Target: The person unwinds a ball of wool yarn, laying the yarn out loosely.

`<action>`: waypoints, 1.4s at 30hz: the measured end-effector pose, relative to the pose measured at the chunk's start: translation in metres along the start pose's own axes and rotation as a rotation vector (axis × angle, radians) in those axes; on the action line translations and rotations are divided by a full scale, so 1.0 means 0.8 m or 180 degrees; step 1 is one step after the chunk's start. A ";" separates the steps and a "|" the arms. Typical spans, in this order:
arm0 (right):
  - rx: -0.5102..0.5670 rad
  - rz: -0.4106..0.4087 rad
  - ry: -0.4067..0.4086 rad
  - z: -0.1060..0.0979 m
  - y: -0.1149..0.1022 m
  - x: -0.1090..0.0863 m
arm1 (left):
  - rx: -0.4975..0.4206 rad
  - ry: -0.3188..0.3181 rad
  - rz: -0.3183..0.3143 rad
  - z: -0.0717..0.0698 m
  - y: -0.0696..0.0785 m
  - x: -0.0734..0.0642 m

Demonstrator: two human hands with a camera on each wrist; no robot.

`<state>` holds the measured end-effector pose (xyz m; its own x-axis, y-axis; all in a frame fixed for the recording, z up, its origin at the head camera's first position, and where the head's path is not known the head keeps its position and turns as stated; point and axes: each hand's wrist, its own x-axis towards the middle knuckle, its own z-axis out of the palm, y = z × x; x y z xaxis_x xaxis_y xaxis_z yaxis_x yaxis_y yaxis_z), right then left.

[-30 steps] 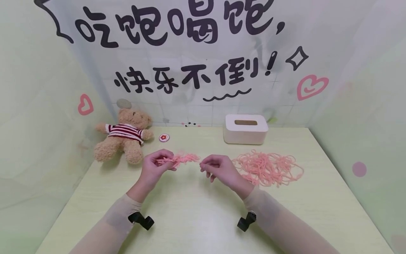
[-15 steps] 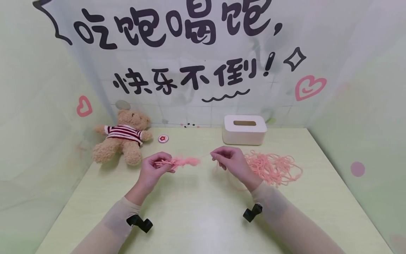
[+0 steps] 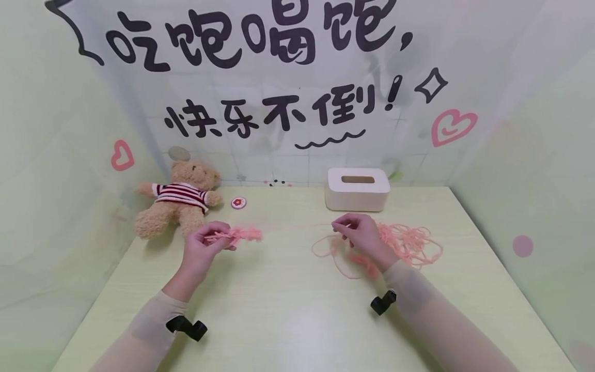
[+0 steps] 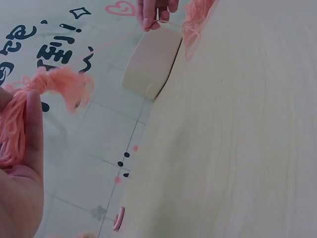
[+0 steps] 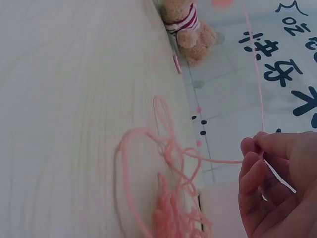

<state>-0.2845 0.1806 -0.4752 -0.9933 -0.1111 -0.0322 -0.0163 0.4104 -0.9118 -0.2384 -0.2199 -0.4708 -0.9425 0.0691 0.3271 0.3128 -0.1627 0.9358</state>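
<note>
My left hand (image 3: pixel 204 247) grips a bundle of pink yarn (image 4: pixel 17 119), whose fluffy end pokes out past the thumb toward the right. From that bundle a thin yarn strand (image 5: pixel 257 74) runs taut across to my right hand (image 3: pixel 360 235), which pinches it between thumb and fingertips. On the other side of the pinch the strand trails down in loops (image 5: pixel 171 148) to a loose, tangled heap of pink yarn (image 3: pixel 409 243) on the table. Part of the heap is hidden behind the right hand and wrist.
A teddy bear (image 3: pixel 181 196) in a striped sweater leans at the back left, beside a small round flower badge (image 3: pixel 239 203). A white tissue box (image 3: pixel 357 194) stands at the back, behind the right hand. Printed curtains surround the pale table (image 3: pixel 279 310).
My right hand has moved right and the left hand left, widening the gap between them. The strand now stretches long between them, and loops of yarn have been drawn out of the heap.
</note>
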 end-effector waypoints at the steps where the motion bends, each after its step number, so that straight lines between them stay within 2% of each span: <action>1: -0.0049 0.0053 0.0021 -0.003 0.003 0.001 | 0.0012 0.0030 0.0001 -0.003 0.001 0.000; 4: -0.0157 0.0190 0.0113 -0.014 0.013 0.003 | 0.0050 0.0090 -0.0012 -0.009 0.004 0.000; 7: -0.0102 0.0337 0.0209 -0.025 0.021 0.005 | 0.0049 0.0138 -0.0007 -0.014 0.007 -0.001; 10: 0.0020 0.0474 0.0293 -0.034 0.025 0.010 | 0.0013 0.0188 0.0067 -0.017 0.009 -0.002; 14: 0.0056 0.0527 0.0301 -0.040 0.029 0.018 | -0.0060 0.0214 0.0193 -0.018 0.009 -0.004; 18: -0.0210 0.0330 0.0220 -0.032 0.030 0.024 | -0.0131 0.0126 0.0251 -0.010 0.007 -0.002; 22: -0.0586 0.0053 0.0153 -0.013 0.016 0.018 | -0.0138 -0.0021 0.0228 0.006 0.003 0.002; 26: -0.0601 -0.0108 -0.0234 0.017 -0.007 0.005 | -0.0147 -0.0181 0.0224 0.021 0.001 0.004; 31: -0.0174 -0.0486 -0.0932 0.060 -0.024 -0.013 | -0.0144 -0.0318 0.0172 0.038 -0.001 0.005; 35: 0.0333 -0.0600 -0.1283 0.084 -0.039 -0.030 | -0.0094 -0.0335 0.0071 0.049 -0.002 0.008; 38: 0.0607 -0.0457 -0.1371 0.094 -0.049 -0.042 | -0.0031 -0.0310 0.0029 0.053 -0.002 0.008; 42: 0.0846 -0.0331 -0.1228 0.096 -0.054 -0.049 | 0.0061 -0.0284 -0.0015 0.054 -0.002 0.009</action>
<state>-0.2360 0.0980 -0.4662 -0.8721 -0.4878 -0.0391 -0.0335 0.1392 -0.9897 -0.2406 -0.1767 -0.4641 -0.9299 0.1575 0.3323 0.3114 -0.1434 0.9394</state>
